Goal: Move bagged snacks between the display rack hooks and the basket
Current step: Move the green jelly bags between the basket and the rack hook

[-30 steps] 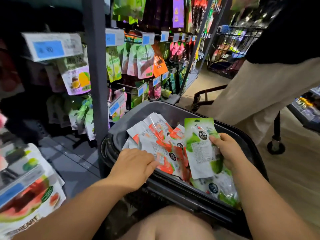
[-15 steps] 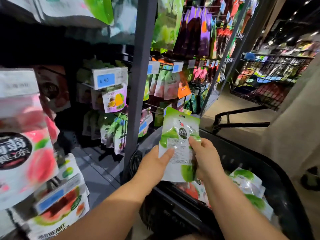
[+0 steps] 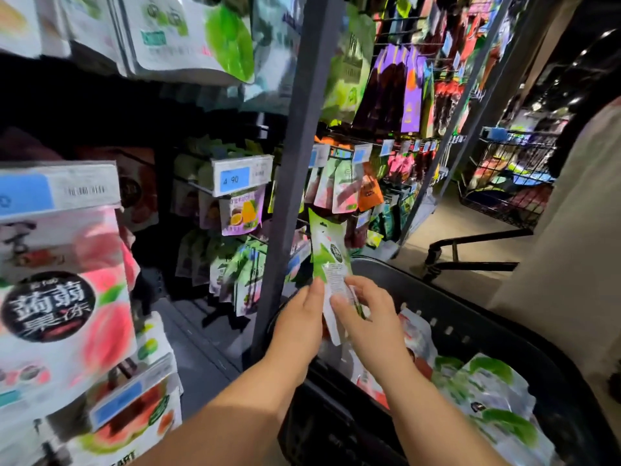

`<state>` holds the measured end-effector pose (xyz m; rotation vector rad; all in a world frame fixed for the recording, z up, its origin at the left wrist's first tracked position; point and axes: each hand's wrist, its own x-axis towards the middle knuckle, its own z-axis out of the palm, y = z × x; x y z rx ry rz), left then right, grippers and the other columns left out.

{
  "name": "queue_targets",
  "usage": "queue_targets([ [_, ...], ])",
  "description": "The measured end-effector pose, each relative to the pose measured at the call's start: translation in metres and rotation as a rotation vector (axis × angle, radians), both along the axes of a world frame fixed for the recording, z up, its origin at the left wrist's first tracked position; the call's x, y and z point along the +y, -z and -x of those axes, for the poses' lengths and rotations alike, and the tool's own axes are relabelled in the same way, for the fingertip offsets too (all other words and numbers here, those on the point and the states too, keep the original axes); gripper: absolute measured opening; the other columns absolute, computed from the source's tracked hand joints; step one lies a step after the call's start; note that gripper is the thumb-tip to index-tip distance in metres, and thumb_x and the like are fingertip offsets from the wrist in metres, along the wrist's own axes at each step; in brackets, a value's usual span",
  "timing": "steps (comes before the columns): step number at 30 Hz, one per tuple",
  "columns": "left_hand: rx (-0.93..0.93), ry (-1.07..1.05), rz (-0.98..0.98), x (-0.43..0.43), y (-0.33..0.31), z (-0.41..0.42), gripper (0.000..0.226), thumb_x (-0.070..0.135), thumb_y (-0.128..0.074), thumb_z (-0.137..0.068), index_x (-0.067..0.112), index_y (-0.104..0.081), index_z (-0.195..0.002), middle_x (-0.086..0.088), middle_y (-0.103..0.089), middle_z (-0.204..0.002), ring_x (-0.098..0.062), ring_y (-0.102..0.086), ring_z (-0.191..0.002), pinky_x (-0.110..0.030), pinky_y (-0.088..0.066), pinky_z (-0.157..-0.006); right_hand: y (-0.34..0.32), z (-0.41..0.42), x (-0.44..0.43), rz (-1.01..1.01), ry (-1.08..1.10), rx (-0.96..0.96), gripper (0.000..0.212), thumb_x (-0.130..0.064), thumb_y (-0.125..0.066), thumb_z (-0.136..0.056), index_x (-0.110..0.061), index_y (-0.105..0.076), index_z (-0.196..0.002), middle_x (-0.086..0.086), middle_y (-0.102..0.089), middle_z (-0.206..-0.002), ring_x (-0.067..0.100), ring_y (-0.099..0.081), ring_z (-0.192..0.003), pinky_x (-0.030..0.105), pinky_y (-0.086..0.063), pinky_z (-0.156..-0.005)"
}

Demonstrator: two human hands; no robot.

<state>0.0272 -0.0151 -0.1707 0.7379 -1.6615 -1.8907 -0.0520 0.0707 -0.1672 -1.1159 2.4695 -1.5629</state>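
A display rack (image 3: 295, 163), its wire hooks (image 3: 191, 181) hung thick with packets, is seen filling the left and centre of a shop aisle. A dark basket (image 3: 470, 317) is drawn up at its foot, and loose snack bags (image 3: 487, 391) are heaped inside. One green-and-white bag (image 3: 327, 250) is held above the basket's near-left rim, just right of the rack's grey post. It is gripped low down by both hands. Its left edge is pinched by the left hand (image 3: 299, 324), the thumb laid on the printed face, and its lower right side is caught between the curled fingers and thumb of the right hand (image 3: 369, 321). The bag is stood on end, its long axis close to vertical and leaned a little left at the top, so that most of its length rises up and away from the grip toward the rack. The hang hole (image 3: 324, 224) at the top end is pointed upward, near the lower hooks. The left hand is judged the nearer to the rack, and any hook would have to be met by that top end first.
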Motion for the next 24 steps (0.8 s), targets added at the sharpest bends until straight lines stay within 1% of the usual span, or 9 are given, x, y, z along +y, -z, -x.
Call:
queue_targets([
  [3, 0.002, 0.076, -0.010, 0.000, 0.007, 0.001, 0.050, 0.083, -0.038, -0.068, 0.057, -0.064, -0.102, 0.014, -0.066, -0.121, -0.011, -0.061, -0.114, -0.043, -0.047, -0.103, 0.001, 0.001, -0.002, 0.034, -0.063, -0.132, 0.055, -0.068, -0.055, -0.076, -0.035, -0.060, -0.119, -0.014, -0.060, -0.119, 0.007, -0.056, -0.116, 0.034, -0.045, -0.104],
  [5, -0.023, 0.108, 0.022, 0.000, 0.012, 0.003, 0.048, 0.084, -0.035, -0.068, 0.063, -0.062, -0.102, 0.014, -0.067, -0.119, -0.010, -0.062, -0.113, -0.042, -0.047, -0.104, 0.001, 0.001, -0.002, 0.077, -0.114, -0.248, 0.061, -0.076, -0.054, -0.065, -0.041, -0.060, -0.115, -0.019, -0.066, -0.107, 0.007, -0.061, -0.109, 0.041, -0.049, -0.100],
  [7, -0.021, 0.166, 0.066, 0.000, 0.013, 0.000, 0.048, 0.078, -0.034, -0.078, 0.060, -0.060, -0.114, 0.015, -0.065, -0.123, -0.007, -0.059, -0.116, -0.039, -0.044, -0.107, 0.004, 0.004, -0.002, 0.127, -0.123, -0.369, 0.053, -0.071, -0.064, -0.063, -0.043, -0.059, -0.108, -0.020, -0.069, -0.100, 0.011, -0.066, -0.104, 0.047, -0.052, -0.097],
  [10, -0.035, 0.207, 0.233, 0.002, 0.006, -0.005, 0.039, 0.062, -0.036, -0.094, 0.052, -0.062, -0.120, 0.019, -0.054, -0.132, -0.001, -0.047, -0.126, -0.027, -0.031, -0.113, 0.008, 0.010, 0.003, 0.270, -0.044, -0.538, 0.025, -0.047, -0.067, -0.083, -0.034, -0.065, -0.105, -0.002, -0.074, -0.106, 0.021, -0.069, -0.103, 0.053, -0.050, -0.099],
  [13, -0.068, 0.060, 0.383, -0.001, -0.002, -0.007, 0.016, 0.035, -0.050, -0.099, 0.040, -0.064, -0.106, 0.011, -0.056, -0.121, -0.003, -0.051, -0.112, -0.022, -0.037, -0.099, 0.004, 0.014, 0.012, 0.387, -0.063, -0.667, 0.015, -0.023, -0.054, -0.101, -0.026, -0.068, -0.105, 0.005, -0.076, -0.105, 0.025, -0.071, -0.100, 0.051, -0.052, -0.096],
  [14, -0.065, -0.031, 0.369, -0.002, -0.002, -0.007, 0.008, 0.034, -0.058, -0.095, 0.039, -0.060, -0.101, 0.006, -0.057, -0.118, -0.008, -0.054, -0.109, -0.026, -0.042, -0.097, 0.002, 0.014, 0.015, 0.429, -0.094, -0.700, 0.017, -0.019, -0.052, -0.101, -0.023, -0.067, -0.108, 0.006, -0.075, -0.105, 0.026, -0.072, -0.099, 0.050, -0.053, -0.094],
  [17, -0.029, -0.142, 0.222, -0.001, 0.002, -0.007, 0.044, 0.037, -0.076, -0.080, 0.027, -0.046, -0.111, 0.000, -0.056, -0.119, -0.014, -0.058, -0.106, -0.036, -0.049, -0.096, -0.006, 0.015, 0.025, 0.530, -0.181, -0.799, 0.025, -0.020, -0.054, -0.094, -0.017, -0.064, -0.116, 0.010, -0.074, -0.110, 0.027, -0.071, -0.100, 0.046, -0.058, -0.086],
  [21, 0.167, 0.182, -0.217, 0.005, 0.003, -0.006, 0.065, 0.033, -0.075, -0.068, 0.018, -0.051, -0.127, -0.005, -0.070, -0.116, -0.019, -0.070, -0.100, -0.031, -0.057, -0.077, -0.010, 0.014, 0.035, 0.521, -0.275, -0.819, 0.027, -0.019, -0.052, -0.091, -0.013, -0.062, -0.116, 0.010, -0.074, -0.108, 0.025, -0.072, -0.095, 0.038, -0.061, -0.077],
  [24, 0.190, 0.314, -0.208, 0.005, 0.011, -0.006, 0.056, 0.020, -0.081, -0.073, 0.013, -0.061, -0.125, -0.010, -0.072, -0.116, -0.028, -0.068, -0.108, -0.046, -0.052, -0.096, -0.005, 0.019, 0.046, 0.371, -0.259, -0.714, 0.030, -0.021, -0.060, -0.090, -0.012, -0.062, -0.119, 0.011, -0.073, -0.112, 0.027, -0.070, -0.102, 0.040, -0.058, -0.086],
])
